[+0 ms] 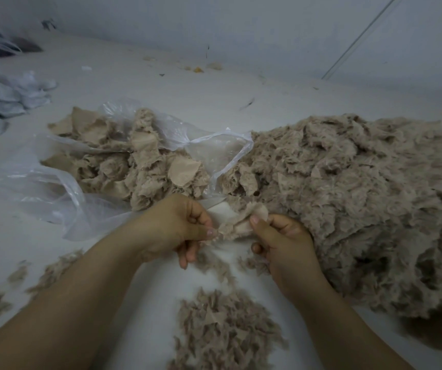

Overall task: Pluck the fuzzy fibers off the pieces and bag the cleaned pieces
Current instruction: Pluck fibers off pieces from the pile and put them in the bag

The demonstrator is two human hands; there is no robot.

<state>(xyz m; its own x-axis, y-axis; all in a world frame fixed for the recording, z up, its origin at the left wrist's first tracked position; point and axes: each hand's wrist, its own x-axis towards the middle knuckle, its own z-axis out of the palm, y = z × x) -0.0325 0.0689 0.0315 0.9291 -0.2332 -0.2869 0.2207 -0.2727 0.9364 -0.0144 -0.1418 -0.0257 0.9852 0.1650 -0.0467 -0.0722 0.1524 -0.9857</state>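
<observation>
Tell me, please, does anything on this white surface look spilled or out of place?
Yes. Beige cleaned pieces spill from the flattened clear plastic bag onto the white surface. Loose plucked fibres lie scattered near both arms. Small orange crumbs sit by the far wall.

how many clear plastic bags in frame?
1 for sure: the clear bag left of centre, open, holding cleaned pieces. The crumpled whitish plastic at far left may be more bags; too blurred to count.
</observation>
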